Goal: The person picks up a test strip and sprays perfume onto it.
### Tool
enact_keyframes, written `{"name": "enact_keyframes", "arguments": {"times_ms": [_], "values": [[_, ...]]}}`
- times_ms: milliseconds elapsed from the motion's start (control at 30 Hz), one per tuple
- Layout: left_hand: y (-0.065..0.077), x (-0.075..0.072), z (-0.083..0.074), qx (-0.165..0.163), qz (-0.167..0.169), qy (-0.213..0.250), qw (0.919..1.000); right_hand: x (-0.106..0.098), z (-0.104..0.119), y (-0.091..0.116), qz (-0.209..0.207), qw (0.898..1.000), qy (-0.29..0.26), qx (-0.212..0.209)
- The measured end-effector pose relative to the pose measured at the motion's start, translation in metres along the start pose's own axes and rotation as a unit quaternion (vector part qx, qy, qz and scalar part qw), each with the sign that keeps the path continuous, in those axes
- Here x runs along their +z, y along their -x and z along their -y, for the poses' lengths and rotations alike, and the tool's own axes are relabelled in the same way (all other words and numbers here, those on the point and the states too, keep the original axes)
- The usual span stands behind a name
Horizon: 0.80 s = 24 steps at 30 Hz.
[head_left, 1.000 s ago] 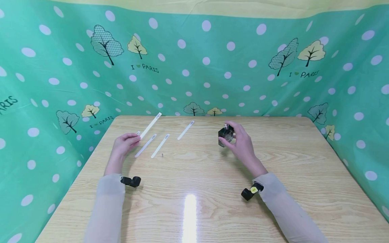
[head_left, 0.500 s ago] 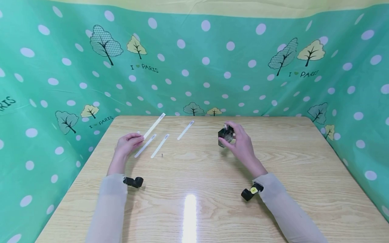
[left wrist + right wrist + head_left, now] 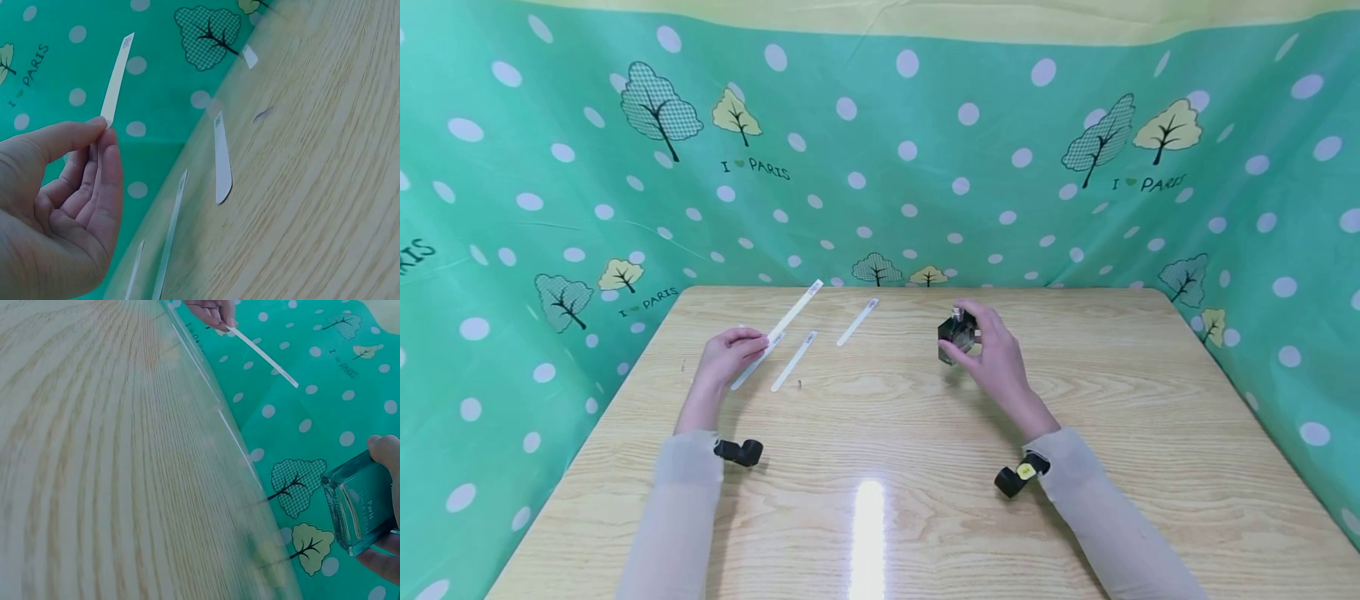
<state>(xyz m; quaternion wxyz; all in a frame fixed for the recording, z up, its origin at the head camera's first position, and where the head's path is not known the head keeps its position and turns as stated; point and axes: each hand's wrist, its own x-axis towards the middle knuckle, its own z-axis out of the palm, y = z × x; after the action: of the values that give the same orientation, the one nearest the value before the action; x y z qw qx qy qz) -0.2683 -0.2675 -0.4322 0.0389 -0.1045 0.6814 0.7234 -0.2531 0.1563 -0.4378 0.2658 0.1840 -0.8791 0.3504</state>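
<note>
My left hand [image 3: 726, 358] pinches the lower end of a white perfume test strip [image 3: 796, 312] between thumb and fingertips. The strip slants up and away, its printed end farthest from the hand; in the left wrist view the same strip [image 3: 117, 81] points upward. My right hand [image 3: 1000, 354] grips a dark glass perfume bottle [image 3: 947, 335] above the table, thumb on one side and fingers on the other. At the bottle's top a silvery neck shows, with no cap over it. White lettering marks the bottle [image 3: 362, 503] in the right wrist view.
Loose test strips lie on the wooden table [image 3: 880, 433]: one strip [image 3: 793, 361] mid-left, another strip [image 3: 858, 322] farther back, and one strip [image 3: 747, 373] partly behind the held one. A tiny dark piece [image 3: 800, 384] lies near them. A green dotted curtain [image 3: 910, 200] surrounds the table.
My left hand has moved to the right with the test strip, which now overlaps a strip on the table. The right hand and perfume bottle have stayed in place.
</note>
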Motion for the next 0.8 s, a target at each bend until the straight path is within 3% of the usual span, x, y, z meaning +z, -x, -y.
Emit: {"name": "enact_keyframes", "arguments": {"times_ms": [433, 800], "values": [[0.000, 0.023, -0.001, 0.032, 0.021, 0.001, 0.9993, 0.004, 0.001, -0.001, 0.004, 1.000, -0.003, -0.005], [-0.003, 0.043, -0.004, 0.022, 0.036, -0.033, 0.9986, 0.005, 0.006, -0.002, 0.000, 1.000, -0.011, -0.012]]}}
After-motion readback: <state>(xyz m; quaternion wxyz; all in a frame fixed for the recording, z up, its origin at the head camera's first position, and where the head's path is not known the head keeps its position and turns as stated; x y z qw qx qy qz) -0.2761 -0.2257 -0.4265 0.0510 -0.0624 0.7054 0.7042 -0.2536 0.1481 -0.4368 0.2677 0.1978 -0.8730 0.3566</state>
